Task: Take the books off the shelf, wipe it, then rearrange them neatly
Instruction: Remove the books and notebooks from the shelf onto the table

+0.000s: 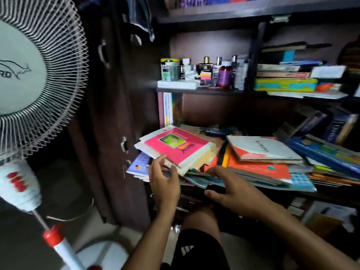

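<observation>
A dark wooden shelf [331, 194] holds a messy heap of books lying flat. At its left end, a small stack topped by a pink book [176, 146] juts out over the shelf's edge. My left hand [163, 180] grips the near corner of that stack, fingers curled around it. My right hand [231, 188] lies on the heap's front edge, with its fingers pushed under the stack and an orange book [259, 168]. A white and red book [263, 148] tops the middle pile. Blue books [323, 154] lean at the right.
A white standing fan [33, 78] stands close on the left. A dark cupboard door [116, 114] flanks the shelf. The shelf above carries bottles [224, 75] and stacked books [286, 78]. More books and papers fill the shelf below at right [323, 215]. My knee is beneath my hands.
</observation>
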